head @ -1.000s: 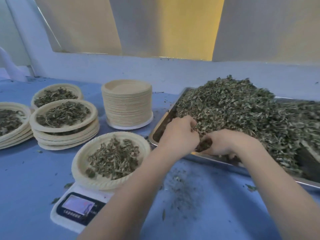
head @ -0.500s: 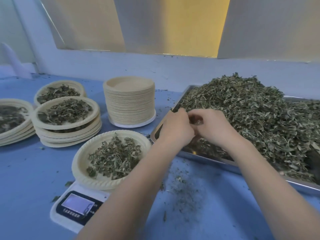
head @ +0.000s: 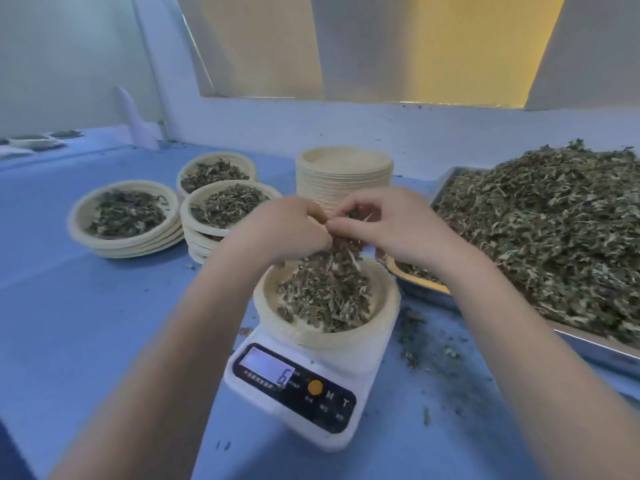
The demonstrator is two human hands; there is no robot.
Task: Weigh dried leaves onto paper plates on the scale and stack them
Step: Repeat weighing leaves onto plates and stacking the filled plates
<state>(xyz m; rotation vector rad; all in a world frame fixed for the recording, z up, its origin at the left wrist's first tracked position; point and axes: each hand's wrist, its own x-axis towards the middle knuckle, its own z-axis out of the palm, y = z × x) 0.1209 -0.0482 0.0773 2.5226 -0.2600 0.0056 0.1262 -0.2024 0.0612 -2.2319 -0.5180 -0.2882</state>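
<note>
Dried leaves lie heaped in a paper plate that sits on the white digital scale; the display shows a "6", other digits unreadable. Above the plate, the left hand and right hand meet fingertip to fingertip. Fingers of both hands are curled and pinched on a clump of leaves, with loose pieces falling from between them toward the plate. A metal tray on the right carries a large leaf pile, its near corner just beside the scale plate. Behind the hands stands a tall stack of empty plates. To the left, three stacks of filled plates rest on the blue surface. Leaf crumbs are scattered on the surface between scale and tray.
</note>
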